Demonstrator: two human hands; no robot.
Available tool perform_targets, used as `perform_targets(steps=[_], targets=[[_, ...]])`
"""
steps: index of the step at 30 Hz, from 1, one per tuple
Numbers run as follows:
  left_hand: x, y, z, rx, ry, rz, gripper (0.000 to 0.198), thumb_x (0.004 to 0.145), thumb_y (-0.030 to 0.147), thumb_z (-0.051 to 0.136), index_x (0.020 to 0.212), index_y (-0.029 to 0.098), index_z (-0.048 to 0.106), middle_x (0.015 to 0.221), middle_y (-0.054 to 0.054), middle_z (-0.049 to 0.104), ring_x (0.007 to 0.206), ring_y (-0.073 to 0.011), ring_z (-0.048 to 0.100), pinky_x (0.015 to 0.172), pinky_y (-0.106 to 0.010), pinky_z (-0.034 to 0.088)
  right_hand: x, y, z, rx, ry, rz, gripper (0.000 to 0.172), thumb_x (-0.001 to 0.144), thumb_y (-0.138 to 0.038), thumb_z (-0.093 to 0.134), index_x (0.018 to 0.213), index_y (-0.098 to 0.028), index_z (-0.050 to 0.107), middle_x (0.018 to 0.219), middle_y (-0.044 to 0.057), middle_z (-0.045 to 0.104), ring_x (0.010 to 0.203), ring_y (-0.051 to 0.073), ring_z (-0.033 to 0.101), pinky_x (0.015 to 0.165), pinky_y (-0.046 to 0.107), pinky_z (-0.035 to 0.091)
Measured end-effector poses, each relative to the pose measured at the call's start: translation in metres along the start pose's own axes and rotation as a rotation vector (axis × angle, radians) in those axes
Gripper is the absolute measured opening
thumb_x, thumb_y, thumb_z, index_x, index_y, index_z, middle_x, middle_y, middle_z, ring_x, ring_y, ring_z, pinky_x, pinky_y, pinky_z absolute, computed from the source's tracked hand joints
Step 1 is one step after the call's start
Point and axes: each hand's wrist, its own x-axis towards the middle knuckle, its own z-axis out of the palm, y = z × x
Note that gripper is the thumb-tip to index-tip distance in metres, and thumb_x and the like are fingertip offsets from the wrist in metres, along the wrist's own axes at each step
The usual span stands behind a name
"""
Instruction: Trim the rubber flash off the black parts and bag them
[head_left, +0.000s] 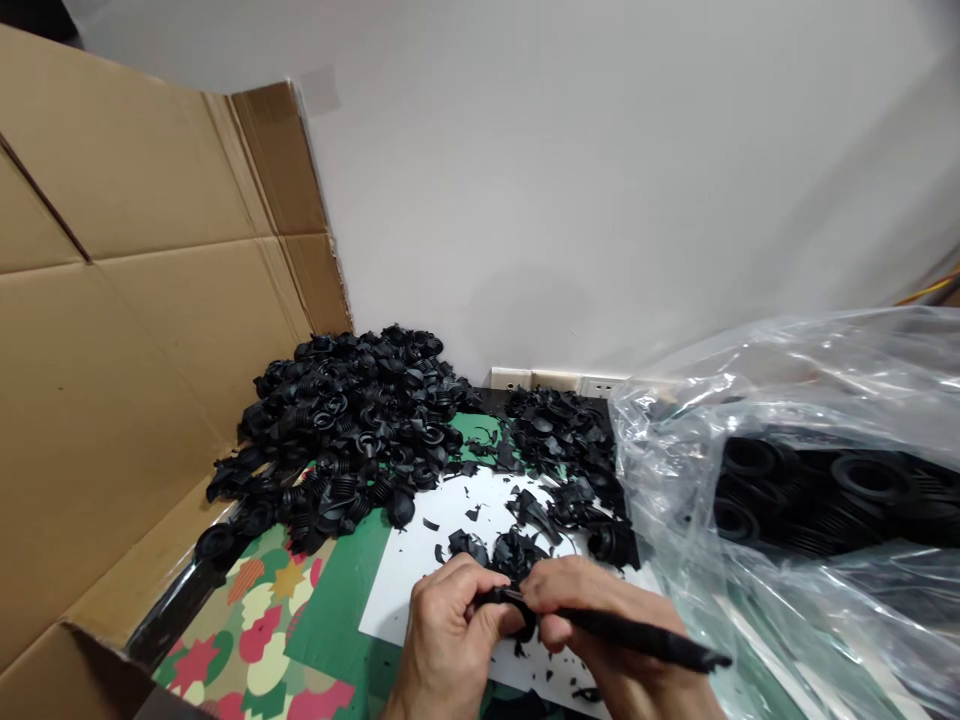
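Observation:
My left hand [450,630] is closed, its thumb and fingers pinching a black rubber piece [527,628] that is mostly hidden between my hands. In my right hand [600,620] is a long, slim tool with a black handle [645,640], pointing back to the lower right. Its working end meets the rubber piece at my left fingertips; I cannot make out its kind. Both hands are over a white sheet [382,600] strewn with black scraps. Just beyond my fingers sit torn black rubber bits [517,550].
A large heap of black ribbed rubber parts [360,400] lies at the left, beside a tall cardboard sheet [150,350]. More scraps [562,425] pile up by the wall sockets [600,385]. At the right, a clear plastic bag [675,450] holds black rubber rings [874,478].

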Motion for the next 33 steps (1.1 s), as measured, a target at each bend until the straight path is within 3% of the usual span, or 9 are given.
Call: perform_targets(steps=[3,5,7,10,13,16,23,28,33], targets=[[-0.002,0.0,0.002,0.002,-0.068,0.08,0.014,0.072,0.012,0.061,0.061,0.018,0.069,0.06,-0.002,0.058,0.058,-0.0158,0.053,0.053,-0.024,0.038,0.004,0.0,-0.004,-0.264,0.048,-0.264,0.019,0.087,-0.026,0.052,0.086,-0.025,0.071,0.072,0.006,0.07,0.061,0.019,0.065,0.055,0.027,0.05],[-0.002,-0.001,0.003,-0.037,-0.099,0.099,0.014,0.068,0.008,0.063,0.061,0.018,0.069,0.06,-0.001,0.058,0.058,-0.0152,0.053,0.053,-0.023,0.038,0.011,0.002,-0.013,-0.406,0.148,-0.392,0.018,0.086,-0.019,0.05,0.087,-0.023,0.068,0.075,0.008,0.07,0.065,0.02,0.066,0.057,0.028,0.051],[-0.001,-0.002,0.004,-0.078,-0.057,0.047,0.013,0.065,0.006,0.064,0.066,0.017,0.071,0.061,0.0,0.056,0.058,-0.0146,0.051,0.053,-0.023,0.037,0.018,0.005,-0.023,-0.497,0.194,-0.317,0.014,0.082,-0.013,0.054,0.082,-0.021,0.066,0.077,0.008,0.07,0.068,0.02,0.066,0.059,0.028,0.051],[0.001,-0.003,0.004,-0.118,0.024,-0.044,0.009,0.067,0.011,0.065,0.072,0.017,0.071,0.061,0.001,0.052,0.056,-0.0137,0.046,0.052,-0.023,0.035,0.021,0.012,-0.03,-0.441,0.244,-0.056,0.008,0.081,-0.026,0.058,0.079,-0.021,0.064,0.073,0.006,0.068,0.061,0.02,0.064,0.055,0.029,0.051],[0.003,-0.003,0.003,-0.132,0.038,-0.053,0.007,0.067,0.014,0.066,0.072,0.016,0.072,0.061,0.001,0.049,0.056,-0.0132,0.043,0.051,-0.024,0.034,0.015,0.018,-0.027,-0.262,0.227,0.253,0.023,0.079,-0.042,0.059,0.079,-0.02,0.064,0.067,0.004,0.066,0.058,0.021,0.064,0.054,0.032,0.051],[0.003,-0.003,0.002,-0.13,0.052,-0.064,0.007,0.067,0.015,0.066,0.072,0.015,0.072,0.061,0.002,0.049,0.055,-0.0128,0.042,0.05,-0.024,0.034,0.01,0.021,-0.021,-0.03,0.187,0.401,0.032,0.076,-0.051,0.06,0.078,-0.019,0.062,0.07,0.005,0.066,0.064,0.023,0.065,0.062,0.034,0.053],[0.004,-0.006,0.002,-0.215,0.088,-0.073,0.01,0.063,0.018,0.072,0.072,0.015,0.073,0.061,0.001,0.053,0.055,-0.0127,0.045,0.05,-0.023,0.038,0.011,0.011,-0.016,0.154,0.157,0.454,0.032,0.076,-0.051,0.061,0.077,-0.019,0.06,0.054,0.001,0.061,0.053,0.019,0.06,0.051,0.029,0.048],[0.01,-0.009,0.001,-0.499,0.168,-0.186,0.031,0.059,0.035,0.079,0.081,0.014,0.074,0.059,-0.002,0.062,0.048,-0.0097,0.047,0.042,-0.019,0.036,0.011,0.003,-0.01,0.312,0.279,0.428,0.031,0.075,-0.05,0.062,0.077,-0.02,0.059,0.071,0.003,0.064,0.064,0.022,0.066,0.055,0.031,0.051],[0.018,-0.007,-0.006,-0.685,0.102,-0.287,0.045,0.061,0.047,0.076,0.086,0.01,0.073,0.046,-0.005,0.063,0.033,-0.0049,0.041,0.034,-0.015,0.026,0.01,0.007,-0.012,0.257,0.198,0.368,0.029,0.079,-0.05,0.057,0.08,-0.021,0.06,0.083,0.004,0.065,0.074,0.023,0.066,0.064,0.034,0.051]])
